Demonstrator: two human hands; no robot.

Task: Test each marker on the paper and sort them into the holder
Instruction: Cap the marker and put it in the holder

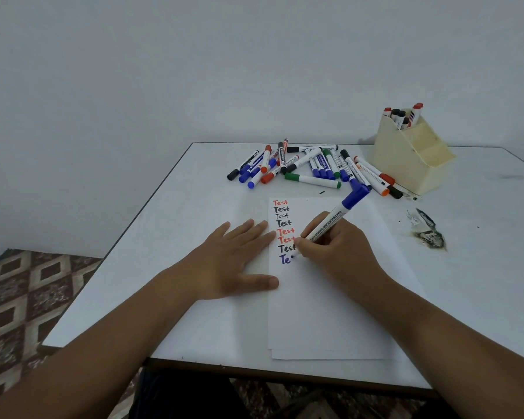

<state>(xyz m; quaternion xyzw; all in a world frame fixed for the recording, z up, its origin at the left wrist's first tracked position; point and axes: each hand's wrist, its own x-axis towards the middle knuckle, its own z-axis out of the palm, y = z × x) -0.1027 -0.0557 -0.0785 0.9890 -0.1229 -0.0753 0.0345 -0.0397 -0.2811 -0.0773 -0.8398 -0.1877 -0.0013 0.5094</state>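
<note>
My right hand grips a blue whiteboard marker, its cap stuck on the back end, with the tip on the white paper. Blue letters "Te" sit under a column of red and black "Test" words. My left hand lies flat, its fingers pressing the paper's left edge. A pile of several capped markers in blue, red, green and black lies beyond the paper. The cream holder stands at the back right with several markers upright in its rear compartment.
The white table ends at a dark front edge near my body. A dark scuffed stain marks the tabletop right of the paper. Patterned floor lies to the left, and a plain wall is behind.
</note>
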